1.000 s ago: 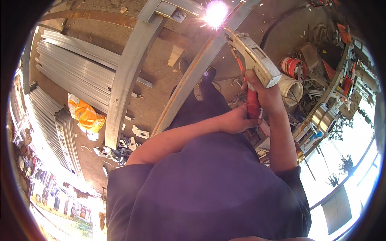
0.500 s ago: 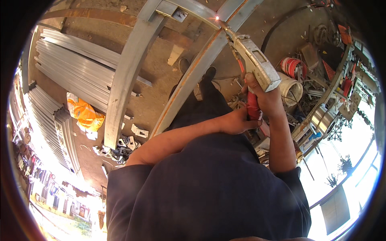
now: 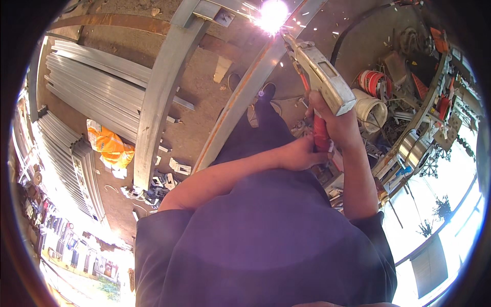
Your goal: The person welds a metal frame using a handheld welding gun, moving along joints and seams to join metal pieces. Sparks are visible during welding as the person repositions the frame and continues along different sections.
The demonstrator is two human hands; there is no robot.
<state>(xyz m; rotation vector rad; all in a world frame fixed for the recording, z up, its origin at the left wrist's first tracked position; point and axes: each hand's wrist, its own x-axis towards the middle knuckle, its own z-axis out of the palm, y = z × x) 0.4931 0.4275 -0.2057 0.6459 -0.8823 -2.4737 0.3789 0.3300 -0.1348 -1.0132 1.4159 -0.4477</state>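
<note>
My right hand [image 3: 335, 120] is wrapped round the red grip of a welding gun [image 3: 323, 74], which has a long metal body and a narrow nozzle. My left hand [image 3: 300, 154] closes round the lower end of the same grip. The nozzle points at a joint where grey square steel tubes meet. There a bright white-pink arc [image 3: 272, 18] flares and throws sparks, so its glare hides the joint. One rust-streaked steel tube [image 3: 232, 117] runs from the joint down toward my body. A second, wide steel tube [image 3: 163, 97] stands parallel on the left.
Stacks of grey metal profiles [image 3: 97, 84] lie on the floor at the left, with an orange bag [image 3: 110, 145] by them. Small metal offcuts [image 3: 180, 166] are scattered near the wide tube. At the right stand a white bucket [image 3: 371, 112], a red-and-white spool [image 3: 375, 83] and a cluttered rack.
The small glow at the nozzle tip has grown into a large bright arc with more flying sparks. The gun has shifted very slightly; both hands keep the same hold.
</note>
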